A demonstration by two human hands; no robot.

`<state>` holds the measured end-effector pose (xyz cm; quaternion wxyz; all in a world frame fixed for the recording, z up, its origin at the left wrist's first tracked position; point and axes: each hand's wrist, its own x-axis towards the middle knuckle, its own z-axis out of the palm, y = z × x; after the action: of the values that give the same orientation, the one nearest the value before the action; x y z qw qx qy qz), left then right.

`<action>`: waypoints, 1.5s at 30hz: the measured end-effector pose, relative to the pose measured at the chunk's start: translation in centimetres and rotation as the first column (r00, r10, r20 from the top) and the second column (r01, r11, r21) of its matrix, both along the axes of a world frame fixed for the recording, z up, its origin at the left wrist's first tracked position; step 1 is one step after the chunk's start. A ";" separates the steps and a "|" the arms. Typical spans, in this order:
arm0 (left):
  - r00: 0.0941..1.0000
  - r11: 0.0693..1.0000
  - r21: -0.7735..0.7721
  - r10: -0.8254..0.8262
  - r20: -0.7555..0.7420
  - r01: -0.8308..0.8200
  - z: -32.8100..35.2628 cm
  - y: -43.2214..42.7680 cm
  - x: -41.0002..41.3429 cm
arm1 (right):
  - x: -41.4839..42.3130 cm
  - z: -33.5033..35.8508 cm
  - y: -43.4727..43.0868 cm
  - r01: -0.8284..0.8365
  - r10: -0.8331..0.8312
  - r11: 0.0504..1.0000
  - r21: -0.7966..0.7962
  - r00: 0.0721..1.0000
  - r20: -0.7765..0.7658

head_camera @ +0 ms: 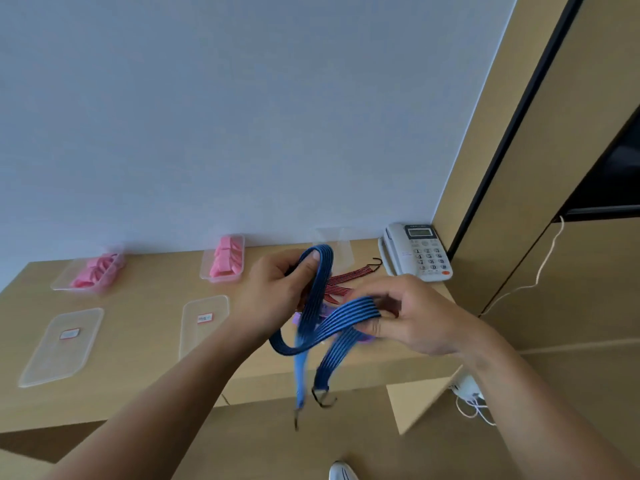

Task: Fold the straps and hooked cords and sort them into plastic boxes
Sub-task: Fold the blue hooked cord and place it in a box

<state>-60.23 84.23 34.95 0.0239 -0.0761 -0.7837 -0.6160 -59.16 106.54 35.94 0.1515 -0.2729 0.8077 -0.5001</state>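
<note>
Both hands grasp the blue hooked cord [322, 327]: left hand [277, 289] pinching its far loop, right hand [408, 317] its near fold

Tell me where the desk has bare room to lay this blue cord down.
Bare desk shows between the left lid and the right lid, and between the left box of pink straps and the right box behind them. The right end is crowded: red-black hooked cord, clear box and telephone, behind the blue hooked cord.

Digits 0–9 on the telephone keypad [429, 259]
</note>
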 end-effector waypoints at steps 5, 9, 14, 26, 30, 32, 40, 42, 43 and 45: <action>0.993 0.971 0.230 0.045 0.109 -0.070 1.1 -0.5 3.2 | 4.6 0.8 -2.1 0.075 -0.055 0.973 -0.220 0.994 0.094; 0.988 0.942 0.334 -0.013 0.156 -0.041 2.8 -0.2 4.8 | 7.3 0.7 -2.3 0.098 -0.052 0.968 -0.230 0.979 0.196; 0.970 0.900 0.410 -0.215 0.118 0.150 3.7 0.4 7.0 | 8.8 -1.6 -2.5 0.241 -0.047 0.930 -0.277 0.827 0.561; 0.964 0.892 0.404 -0.255 0.076 0.204 3.2 3.4 9.4 | 4.7 -7.0 -2.9 0.587 -0.573 0.809 0.005 0.789 0.222; 0.984 0.910 0.400 -0.156 0.083 0.111 3.2 4.2 9.4 | 3.1 -9.2 -2.9 0.398 -0.416 0.886 0.238 0.909 0.026; 0.994 0.910 0.416 -0.049 0.094 0.005 3.1 4.1 9.2 | 3.0 -10.0 -2.6 0.332 -0.342 0.879 0.341 0.939 -0.033; 0.973 0.942 -0.246 0.232 -0.019 -0.229 0.9 3.6 8.8 | 4.0 -3.5 -0.8 0.204 -0.058 0.934 -0.293 0.897 0.438; 0.997 0.983 -0.166 0.069 -0.036 -0.074 0.6 4.6 9.3 | 4.1 -1.5 -1.1 0.196 -0.021 0.916 -0.349 0.895 0.447; 1.000 0.993 -0.119 0.015 -0.027 -0.018 0.6 5.0 9.5 | 4.2 -1.0 -1.1 0.197 -0.009 0.908 -0.371 0.892 0.451; 0.999 0.997 -0.075 0.015 -0.051 -0.018 0.5 5.4 9.5 | 4.7 -0.1 -0.8 0.223 0.022 0.877 -0.426 0.867 0.498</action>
<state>-50.78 89.63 35.41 0.0460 -0.0861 -0.8063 -0.5835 -54.44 105.72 35.85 0.2524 -0.1222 0.6106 -0.7406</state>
